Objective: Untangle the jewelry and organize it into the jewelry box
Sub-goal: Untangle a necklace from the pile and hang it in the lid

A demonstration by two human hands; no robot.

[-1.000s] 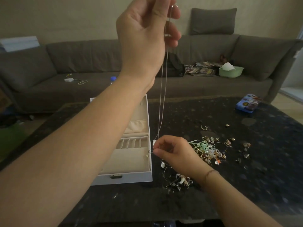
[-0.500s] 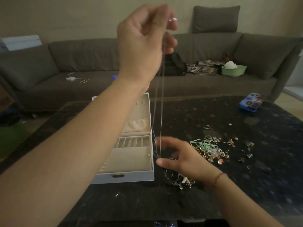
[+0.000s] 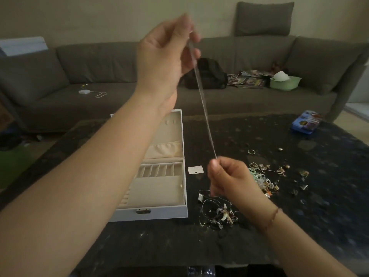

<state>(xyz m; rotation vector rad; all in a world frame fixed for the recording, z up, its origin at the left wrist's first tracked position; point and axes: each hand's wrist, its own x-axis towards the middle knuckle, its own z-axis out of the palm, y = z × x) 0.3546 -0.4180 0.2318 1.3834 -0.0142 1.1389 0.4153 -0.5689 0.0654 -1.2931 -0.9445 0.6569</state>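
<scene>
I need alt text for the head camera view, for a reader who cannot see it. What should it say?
Two hands stretch a thin chain taut above a dark table: the left hand pinches its top, the right hand its bottom. An open jewelry box lies at the left, piles of tangled jewelry beside and under the right hand, and a grey sofa behind.

Grey sofa point(image 3: 249, 54) against beige wall point(image 3: 99, 17); light seemingly dim.

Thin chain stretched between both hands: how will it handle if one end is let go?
Likely fully floppy: the chain looks straight only because left hand and right hand pinch its ends. Probably very light. It may snag on the jewelry pile below.
</scene>
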